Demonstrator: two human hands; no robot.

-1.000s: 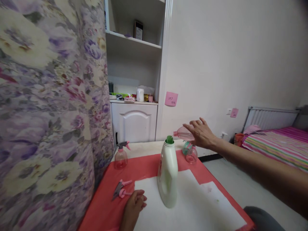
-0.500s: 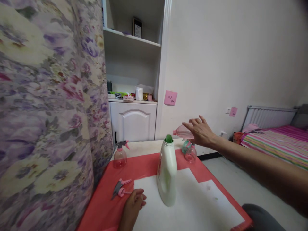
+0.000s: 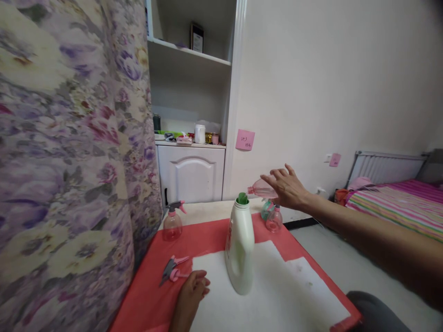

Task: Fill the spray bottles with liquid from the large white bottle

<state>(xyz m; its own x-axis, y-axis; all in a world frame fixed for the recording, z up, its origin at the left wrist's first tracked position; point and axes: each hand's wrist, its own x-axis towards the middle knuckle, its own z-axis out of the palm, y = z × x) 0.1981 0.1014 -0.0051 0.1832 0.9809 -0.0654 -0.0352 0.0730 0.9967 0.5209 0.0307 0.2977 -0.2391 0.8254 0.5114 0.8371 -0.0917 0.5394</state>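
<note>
My right hand (image 3: 287,186) grips a small clear pink bottle (image 3: 259,188) without its sprayer, tipped on its side, its open neck pointing left over the green funnel (image 3: 242,198) in the mouth of a tall white jug (image 3: 239,249). The jug stands upright on a white sheet (image 3: 277,295) laid over a red cloth (image 3: 152,286). My left hand (image 3: 190,295) rests on the sheet's near left edge with fingers curled, holding nothing I can make out. A loose pink and grey spray head (image 3: 173,272) lies just left of it.
A pink spray bottle (image 3: 172,222) with its sprayer stands at the back left of the cloth; another pink bottle (image 3: 274,220) and a green one stand back right. A flowered curtain (image 3: 69,161) hangs at the left. A white cupboard (image 3: 190,170) and a striped bed (image 3: 398,203) lie beyond.
The view has shifted slightly; my right hand and the tipped pink bottle stay over the funnel, nearly unmoved. My left hand has not moved.
</note>
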